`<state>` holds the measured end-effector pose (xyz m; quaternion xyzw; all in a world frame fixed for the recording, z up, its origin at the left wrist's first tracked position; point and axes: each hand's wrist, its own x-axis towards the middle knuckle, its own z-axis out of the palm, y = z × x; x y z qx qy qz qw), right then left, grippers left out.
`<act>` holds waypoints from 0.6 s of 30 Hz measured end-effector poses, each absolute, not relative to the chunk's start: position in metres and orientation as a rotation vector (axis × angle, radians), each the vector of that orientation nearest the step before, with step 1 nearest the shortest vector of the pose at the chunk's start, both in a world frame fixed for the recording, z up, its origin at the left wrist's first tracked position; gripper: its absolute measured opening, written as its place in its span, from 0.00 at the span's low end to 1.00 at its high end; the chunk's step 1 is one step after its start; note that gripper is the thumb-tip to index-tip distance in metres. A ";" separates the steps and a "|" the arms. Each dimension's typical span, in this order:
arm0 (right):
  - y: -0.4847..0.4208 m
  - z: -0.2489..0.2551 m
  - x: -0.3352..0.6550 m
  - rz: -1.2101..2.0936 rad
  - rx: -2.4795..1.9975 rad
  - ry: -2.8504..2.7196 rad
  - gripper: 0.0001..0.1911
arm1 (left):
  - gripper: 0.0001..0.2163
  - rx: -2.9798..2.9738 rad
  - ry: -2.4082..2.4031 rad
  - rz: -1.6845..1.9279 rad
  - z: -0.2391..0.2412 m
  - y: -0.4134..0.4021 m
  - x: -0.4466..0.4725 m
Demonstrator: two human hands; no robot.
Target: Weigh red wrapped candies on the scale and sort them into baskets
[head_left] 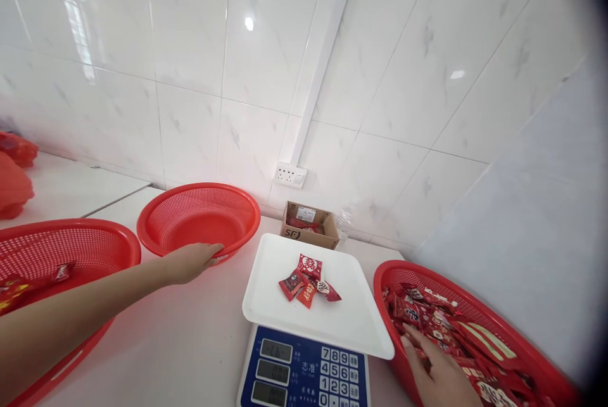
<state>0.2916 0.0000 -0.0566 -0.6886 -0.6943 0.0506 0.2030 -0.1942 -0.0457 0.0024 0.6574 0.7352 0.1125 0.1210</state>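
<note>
Left hand (190, 262) flat on near rim of empty red basket (199, 217), grip loose, holding nothing, likely steadying. Right hand (439, 375) spread among wrapped candies (451, 331) in right basket (498, 315), closing on none yet. Few candies (306, 283) on scale tray (266, 293), mid-surface for weighing.

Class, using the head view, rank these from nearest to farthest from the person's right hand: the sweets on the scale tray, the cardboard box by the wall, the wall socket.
Measured from the right hand, which rests in the red basket of sweets at lower right:
1. Sweets on the scale tray, to its left.
2. Cardboard box, behind the scale.
3. Wall socket, above the box.
</note>
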 end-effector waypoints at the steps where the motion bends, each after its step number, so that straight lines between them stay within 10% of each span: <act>1: 0.000 -0.057 0.292 0.126 -1.907 -1.937 0.29 | 0.19 1.939 2.109 0.317 0.002 -0.044 -0.191; 18: -0.007 -0.049 0.280 0.087 -1.939 -1.913 0.26 | 0.41 2.479 1.494 0.254 -0.014 0.016 -0.021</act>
